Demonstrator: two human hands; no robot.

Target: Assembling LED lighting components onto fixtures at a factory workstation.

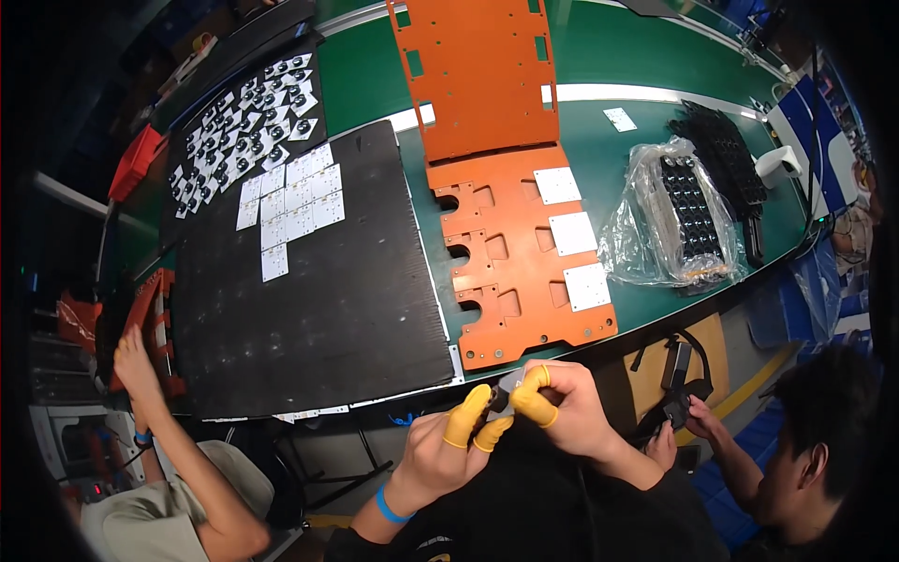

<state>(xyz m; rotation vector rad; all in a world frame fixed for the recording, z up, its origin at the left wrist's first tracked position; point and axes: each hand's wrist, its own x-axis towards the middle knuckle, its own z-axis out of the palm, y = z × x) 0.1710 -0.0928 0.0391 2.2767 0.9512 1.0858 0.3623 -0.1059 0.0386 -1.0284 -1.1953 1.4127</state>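
My left hand (438, 461) and my right hand (579, 414) meet just off the near table edge, yellow finger cots on their thumbs and fingertips. Pinched between them is a small dark part with a grey flat face (507, 388); fingers cover much of it. Beyond my hands lies an orange fixture plate (524, 323). Three white square circuit boards, the nearest one (588, 287) included, sit along its right side. The fixture's orange lid (478, 84) is raised behind it.
Left on the table, a black mat (309, 337) bears several white boards (300, 201). Farther back lie many white squares with black round parts (245, 131). A plastic-wrapped black tray (691, 211) is at right. Co-workers flank me: an arm (192, 459) left, a hand (707, 419) right.
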